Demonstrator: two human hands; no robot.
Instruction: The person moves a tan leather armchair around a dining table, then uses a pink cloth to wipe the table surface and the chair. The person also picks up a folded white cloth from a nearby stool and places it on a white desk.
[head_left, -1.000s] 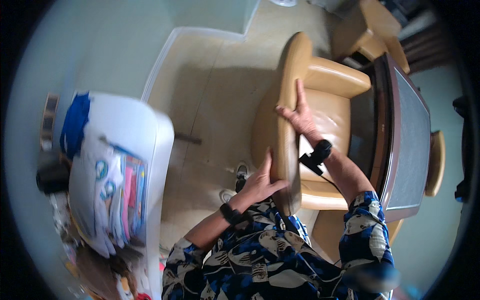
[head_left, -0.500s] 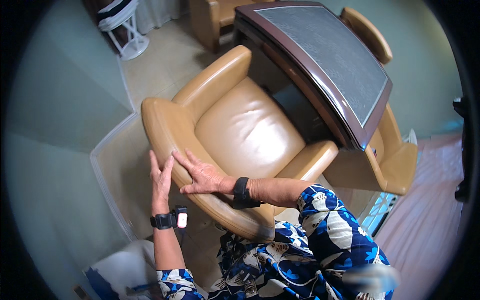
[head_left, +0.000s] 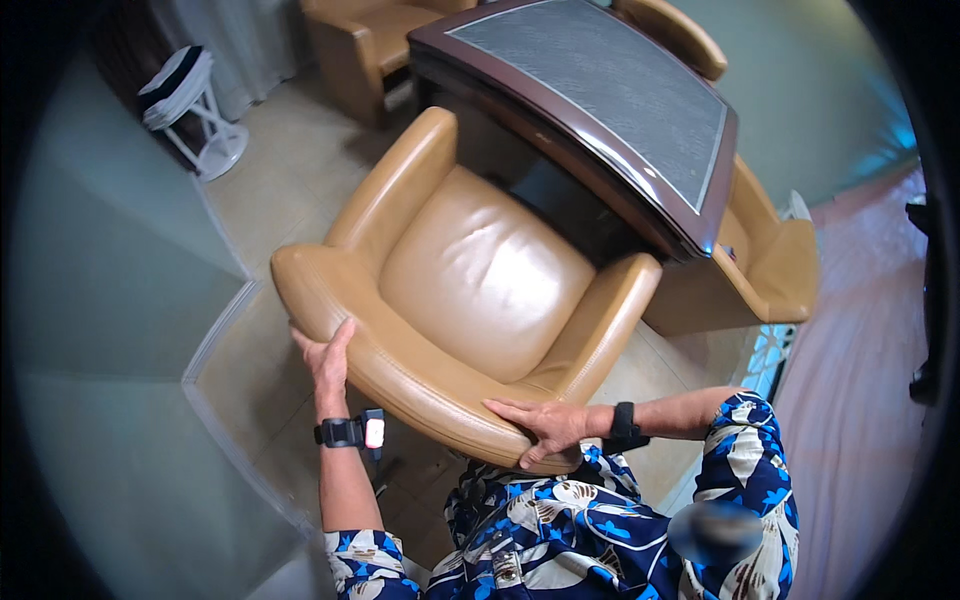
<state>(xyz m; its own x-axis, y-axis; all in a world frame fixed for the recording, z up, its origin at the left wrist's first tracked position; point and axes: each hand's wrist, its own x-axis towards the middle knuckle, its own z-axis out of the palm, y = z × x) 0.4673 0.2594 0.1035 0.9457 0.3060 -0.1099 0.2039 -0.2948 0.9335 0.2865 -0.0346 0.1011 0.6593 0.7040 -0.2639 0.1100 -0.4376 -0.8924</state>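
A tan leather armchair (head_left: 480, 275) stands in front of me, its curved backrest toward me. My left hand (head_left: 325, 360) grips the outer edge of the backrest at its left part, thumb on top and the other fingers partly hidden behind. Further right, my right hand (head_left: 550, 425) holds the top of the backrest near its right end, fingers laid over it and thumb apart on the near side. The seat faces a dark table (head_left: 590, 100) with a grey textured top and a glossy brown rim.
Other tan armchairs stand around the table: one at the far left (head_left: 375, 45), one behind (head_left: 680, 35), one at the right (head_left: 770, 255). A white stool (head_left: 215, 140) is at the back left. A pale green wall (head_left: 120, 300) runs along the left, pinkish draped fabric (head_left: 850, 400) along the right.
My right hand has slid along the backrest to its right end. My left hand now takes hold of the edge. The armchair and table appear lower left in view, as the view shifted.
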